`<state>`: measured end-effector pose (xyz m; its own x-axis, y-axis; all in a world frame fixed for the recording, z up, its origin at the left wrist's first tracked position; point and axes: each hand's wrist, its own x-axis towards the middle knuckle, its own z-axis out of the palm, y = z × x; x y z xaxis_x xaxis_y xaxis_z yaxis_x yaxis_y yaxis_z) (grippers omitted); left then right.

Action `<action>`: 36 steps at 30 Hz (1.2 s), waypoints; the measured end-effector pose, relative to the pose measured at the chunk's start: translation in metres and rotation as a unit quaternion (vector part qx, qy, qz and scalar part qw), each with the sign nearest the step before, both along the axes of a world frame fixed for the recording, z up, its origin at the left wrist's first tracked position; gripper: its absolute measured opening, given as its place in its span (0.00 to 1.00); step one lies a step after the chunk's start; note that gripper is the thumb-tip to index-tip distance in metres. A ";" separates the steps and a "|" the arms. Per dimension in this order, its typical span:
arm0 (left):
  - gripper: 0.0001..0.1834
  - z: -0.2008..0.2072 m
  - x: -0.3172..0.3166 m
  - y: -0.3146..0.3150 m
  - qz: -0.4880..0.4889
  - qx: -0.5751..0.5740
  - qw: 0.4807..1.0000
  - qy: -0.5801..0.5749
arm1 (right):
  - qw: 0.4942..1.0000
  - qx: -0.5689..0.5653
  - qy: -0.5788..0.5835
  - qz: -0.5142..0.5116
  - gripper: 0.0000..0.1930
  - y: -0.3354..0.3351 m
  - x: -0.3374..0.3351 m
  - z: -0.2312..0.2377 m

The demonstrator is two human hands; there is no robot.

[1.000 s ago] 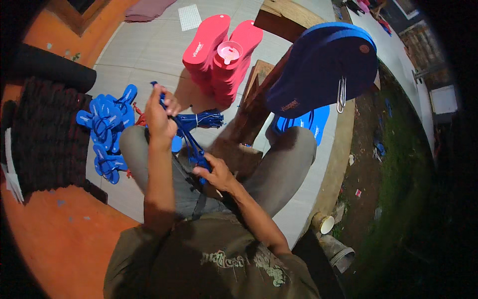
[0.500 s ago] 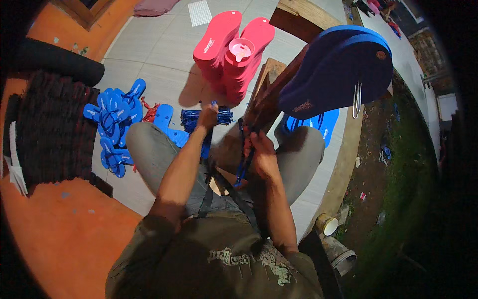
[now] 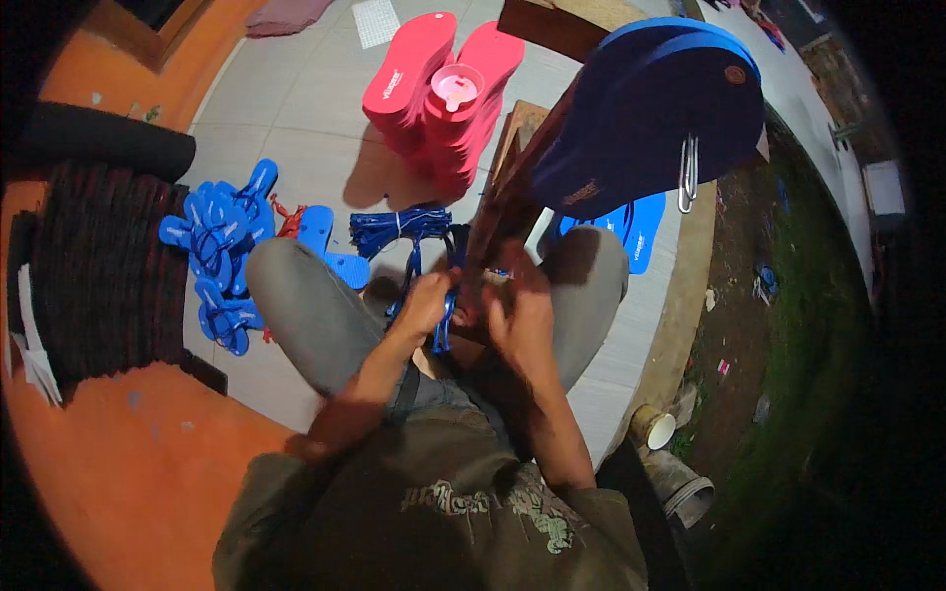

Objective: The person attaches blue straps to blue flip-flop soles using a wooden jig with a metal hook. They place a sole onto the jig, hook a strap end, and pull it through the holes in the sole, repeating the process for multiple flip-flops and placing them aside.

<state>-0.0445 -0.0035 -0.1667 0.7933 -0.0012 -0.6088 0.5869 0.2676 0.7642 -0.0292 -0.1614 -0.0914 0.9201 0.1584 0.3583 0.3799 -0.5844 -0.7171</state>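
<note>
My left hand (image 3: 426, 303) is closed around blue sandal straps (image 3: 443, 333), whose ends hang below the fingers and rise above them between my knees. To its right, my right hand (image 3: 524, 313) is beside a dark wooden post, thumb and fingers apart; its fingertips are in shadow and I make out nothing held. A bundle of blue straps (image 3: 399, 229), tied with a pale band, lies on the floor just beyond my left hand. Dark blue soles (image 3: 660, 128) are stacked at the top of the wooden stand (image 3: 503, 212), with metal pins hanging at their side.
Stacks of pink soles (image 3: 404, 89) stand ahead, a pink cup (image 3: 457, 89) on them. Finished blue flip-flops (image 3: 212, 231) are heaped at left, near a stack of dark sheets (image 3: 108, 271). More blue sandals (image 3: 641, 231) lie by my right knee. A raised floor edge (image 3: 680, 315) runs along the right.
My left hand has come back from the strap bundle toward my body, now with straps in it. My right hand has shifted slightly and its fingers have opened. The whole view has shifted a little.
</note>
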 end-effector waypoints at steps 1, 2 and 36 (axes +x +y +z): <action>0.18 0.003 0.002 -0.004 0.008 -0.056 0.998 0.019 | 0.996 -0.023 0.022 0.082 0.28 -0.002 -0.011 0.005; 0.18 0.015 0.008 -0.006 0.014 -0.110 0.993 0.038 | 0.985 -0.045 0.045 0.159 0.30 0.000 -0.026 0.010; 0.11 0.176 -0.036 0.097 -0.109 0.160 0.979 -0.058 | 0.838 0.408 0.326 -0.157 0.10 -0.124 -0.056 0.107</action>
<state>-0.0808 0.0931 0.0094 0.8593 -0.0019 -0.5115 0.5077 -0.1187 0.8533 -0.0855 -0.2856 0.0159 0.9127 -0.1807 -0.3664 -0.3298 0.2033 -0.9219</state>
